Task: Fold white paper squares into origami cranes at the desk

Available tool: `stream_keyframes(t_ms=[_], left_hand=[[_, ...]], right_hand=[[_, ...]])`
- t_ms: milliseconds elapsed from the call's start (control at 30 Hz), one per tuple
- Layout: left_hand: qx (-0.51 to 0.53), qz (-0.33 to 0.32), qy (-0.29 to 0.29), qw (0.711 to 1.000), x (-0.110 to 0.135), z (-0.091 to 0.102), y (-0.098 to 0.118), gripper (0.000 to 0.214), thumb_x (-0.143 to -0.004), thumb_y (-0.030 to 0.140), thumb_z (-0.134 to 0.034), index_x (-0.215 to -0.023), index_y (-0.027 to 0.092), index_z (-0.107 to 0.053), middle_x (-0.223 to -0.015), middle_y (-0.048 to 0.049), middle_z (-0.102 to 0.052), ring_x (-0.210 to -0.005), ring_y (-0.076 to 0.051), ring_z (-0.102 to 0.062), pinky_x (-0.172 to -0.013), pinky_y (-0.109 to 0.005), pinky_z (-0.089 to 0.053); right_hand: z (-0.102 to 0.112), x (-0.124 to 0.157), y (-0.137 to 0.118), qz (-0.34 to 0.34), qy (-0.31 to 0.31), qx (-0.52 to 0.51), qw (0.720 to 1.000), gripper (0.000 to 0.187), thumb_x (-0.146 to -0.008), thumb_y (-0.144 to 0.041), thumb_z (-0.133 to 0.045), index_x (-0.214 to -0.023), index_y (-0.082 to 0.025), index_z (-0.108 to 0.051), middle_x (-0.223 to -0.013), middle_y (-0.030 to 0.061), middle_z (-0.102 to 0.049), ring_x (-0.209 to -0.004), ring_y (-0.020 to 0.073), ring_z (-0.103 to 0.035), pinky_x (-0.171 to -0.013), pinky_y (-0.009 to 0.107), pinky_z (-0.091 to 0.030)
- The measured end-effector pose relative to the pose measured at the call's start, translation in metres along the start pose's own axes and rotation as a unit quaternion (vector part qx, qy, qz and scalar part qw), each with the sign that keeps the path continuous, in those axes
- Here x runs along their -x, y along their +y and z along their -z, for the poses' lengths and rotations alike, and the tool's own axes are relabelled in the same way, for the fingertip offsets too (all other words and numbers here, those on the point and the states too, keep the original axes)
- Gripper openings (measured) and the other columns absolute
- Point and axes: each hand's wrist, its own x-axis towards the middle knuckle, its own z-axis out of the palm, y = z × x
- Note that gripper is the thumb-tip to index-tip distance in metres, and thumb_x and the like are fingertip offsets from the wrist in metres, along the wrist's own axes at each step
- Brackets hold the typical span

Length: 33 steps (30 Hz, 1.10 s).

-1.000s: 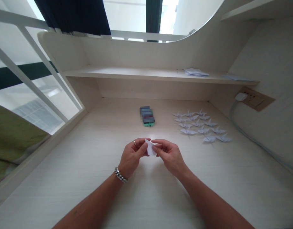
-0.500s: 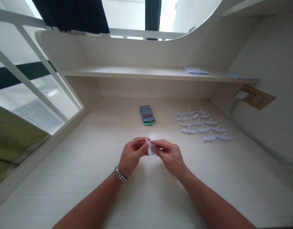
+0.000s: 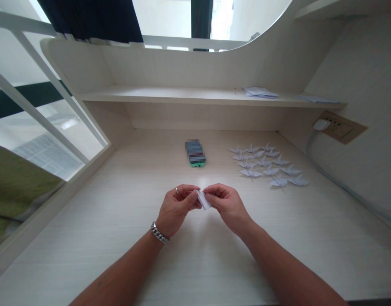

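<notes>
A small folded piece of white paper (image 3: 204,201) is held between both hands, a little above the desk (image 3: 125,199). My left hand (image 3: 179,207) pinches its left edge between thumb and fingers. On the other side, my right hand (image 3: 226,204) grips the paper's right edge with thumb and forefinger. Parts of the folds are covered by my fingertips. Several white paper cranes (image 3: 263,162) stand in rows on the desk, to the right and beyond my hands.
A blurred-out dark phone-like object with a green edge (image 3: 195,154) lies beyond my hands. White paper sheets (image 3: 260,92) rest on the shelf (image 3: 170,94). At right, a grey cable (image 3: 338,185) runs from a wall socket (image 3: 343,127). White rails border the left side.
The folded paper has tilted, its lower end swinging to the right. My right hand's fingers have shifted slightly along its edge. Both hands keep hold of it.
</notes>
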Motion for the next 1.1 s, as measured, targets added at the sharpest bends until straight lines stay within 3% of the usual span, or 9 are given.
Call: stream_keyframes(t_ms=[233,400,467,567,667,767,867,967,1100], left_hand=[[-0.015,0.003,0.007,1.0,0.002,-0.003,0.004,0.021,-0.072,0.027,-0.078,-0.086,0.013,-0.07,-0.067,-0.0017,-0.071,-0.059,-0.012,-0.066,-0.062,-0.025,-0.057],[-0.111,-0.039,0.034,0.992,0.002,-0.004,0.005,0.017,-0.073,0.023,-0.076,-0.084,0.014,-0.067,-0.065,0.0017,-0.068,-0.058,-0.011,-0.066,-0.059,-0.023,-0.057],[-0.163,-0.058,0.045,0.984,0.002,-0.003,0.004,0.015,-0.071,0.02,-0.076,-0.081,0.014,-0.066,-0.063,0.002,-0.067,-0.058,-0.011,-0.065,-0.057,-0.021,-0.055],[-0.227,-0.095,0.087,0.965,0.003,-0.002,0.002,0.016,-0.068,0.02,-0.078,-0.078,0.015,-0.066,-0.068,0.0005,-0.07,-0.061,-0.012,-0.067,-0.059,-0.02,-0.055],[-0.292,-0.141,0.112,0.939,0.007,-0.002,0.001,0.015,-0.069,0.023,-0.078,-0.078,0.016,-0.069,-0.072,-0.0013,-0.073,-0.065,-0.014,-0.069,-0.062,-0.022,-0.056],[-0.35,-0.182,0.102,0.913,0.01,-0.002,0.0,0.011,-0.071,0.023,-0.077,-0.077,0.017,-0.071,-0.073,-0.002,-0.073,-0.067,-0.015,-0.07,-0.063,-0.023,-0.056],[-0.377,-0.202,0.105,0.898,0.009,-0.001,-0.004,0.007,-0.072,0.022,-0.075,-0.077,0.018,-0.071,-0.075,-0.0018,-0.074,-0.068,-0.015,-0.069,-0.065,-0.024,-0.056],[-0.324,-0.173,0.136,0.92,0.003,0.0,-0.006,0.014,-0.071,0.024,-0.076,-0.08,0.018,-0.069,-0.075,-0.0013,-0.072,-0.066,-0.014,-0.068,-0.063,-0.023,-0.055],[-0.216,-0.125,0.153,0.956,-0.003,0.0,-0.001,0.026,-0.066,0.024,-0.081,-0.085,0.015,-0.065,-0.074,-0.0007,-0.071,-0.064,-0.011,-0.066,-0.06,-0.02,-0.053]], right_hand=[[0.0,-0.002,0.004,-0.001,0.008,-0.036,0.999,0.019,-0.062,-0.027,-0.083,-0.076,-0.019,-0.073,-0.07,0.001,-0.072,-0.064,0.0134,-0.062,-0.063,0.027,-0.048],[-0.001,0.0,0.004,0.08,0.025,0.082,0.993,0.013,-0.069,-0.025,-0.078,-0.079,-0.02,-0.073,-0.076,0.002,-0.071,-0.071,0.0161,-0.063,-0.069,0.03,-0.05],[-0.003,0.003,0.003,0.129,0.033,0.151,0.98,0.011,-0.074,-0.025,-0.075,-0.082,-0.02,-0.071,-0.086,0.0039,-0.069,-0.079,0.0178,-0.064,-0.073,0.032,-0.051],[-0.006,0.008,-0.001,0.196,0.061,0.298,0.932,0.011,-0.079,-0.03,-0.071,-0.081,-0.02,-0.069,-0.092,0.0054,-0.064,-0.084,0.0184,-0.06,-0.077,0.033,-0.049],[-0.01,0.013,-0.005,0.164,0.056,0.393,0.903,0.028,-0.073,-0.043,-0.075,-0.081,-0.019,-0.061,-0.079,0.0023,-0.06,-0.072,0.017,-0.055,-0.068,0.032,-0.046],[-0.015,0.017,-0.005,0.117,0.056,0.392,0.911,0.042,-0.066,-0.049,-0.079,-0.085,-0.02,-0.054,-0.078,0.0011,-0.06,-0.071,0.017,-0.055,-0.066,0.031,-0.046],[-0.016,0.015,0.0,0.1,0.063,0.336,0.934,0.033,-0.075,-0.045,-0.071,-0.085,-0.02,-0.052,-0.077,0.0007,-0.06,-0.07,0.0161,-0.056,-0.067,0.031,-0.046],[-0.012,0.009,0.005,0.091,0.057,0.23,0.967,0.023,-0.079,-0.036,-0.068,-0.086,-0.019,-0.053,-0.078,0.0003,-0.059,-0.071,0.0148,-0.057,-0.067,0.03,-0.047],[-0.005,0.0,0.009,0.048,0.032,0.125,0.99,0.028,-0.073,-0.029,-0.073,-0.09,-0.019,-0.054,-0.072,-0.0016,-0.059,-0.068,0.0139,-0.058,-0.066,0.029,-0.049]])
